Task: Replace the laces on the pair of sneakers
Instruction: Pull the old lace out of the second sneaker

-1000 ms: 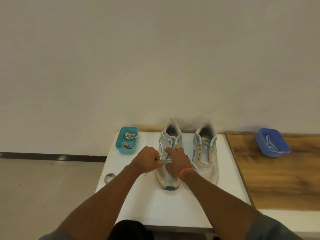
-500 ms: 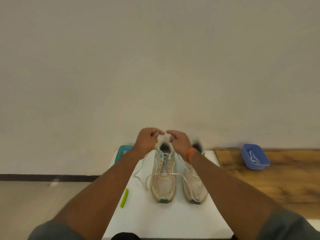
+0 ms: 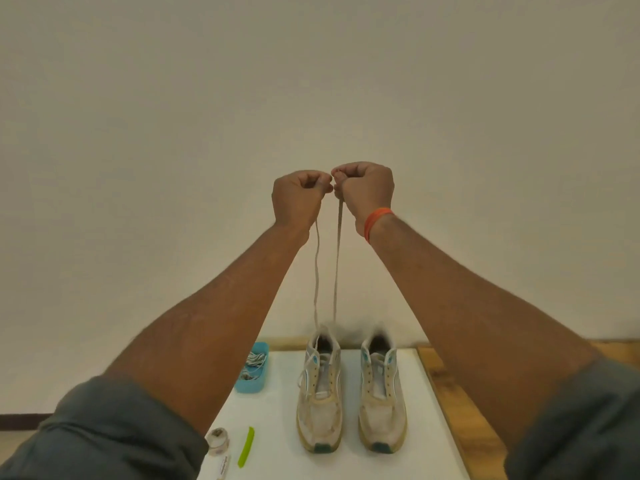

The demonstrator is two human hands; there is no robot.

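Note:
Two worn white sneakers with teal accents stand side by side on the white table (image 3: 426,427), toes toward me. The left sneaker (image 3: 320,393) has a pale lace (image 3: 336,271) threaded through its lower eyelets. Both strands of that lace rise straight up from the shoe to my hands. My left hand (image 3: 299,197) pinches one lace end and my right hand (image 3: 365,188), with an orange wristband, pinches the other. The two fists are raised high above the shoes and nearly touch. The right sneaker (image 3: 381,393) shows bare eyelets and no lace.
A teal tray (image 3: 254,386) with bundled laces sits left of the shoes. A roll of tape (image 3: 217,441) and a green stick (image 3: 246,445) lie near the table's front left. A wooden surface (image 3: 460,420) adjoins the table on the right.
Both hands have risen from just above the left sneaker to well above it, drawing the two lace strands up taut. The camera has tilted and the blue tray has left the view.

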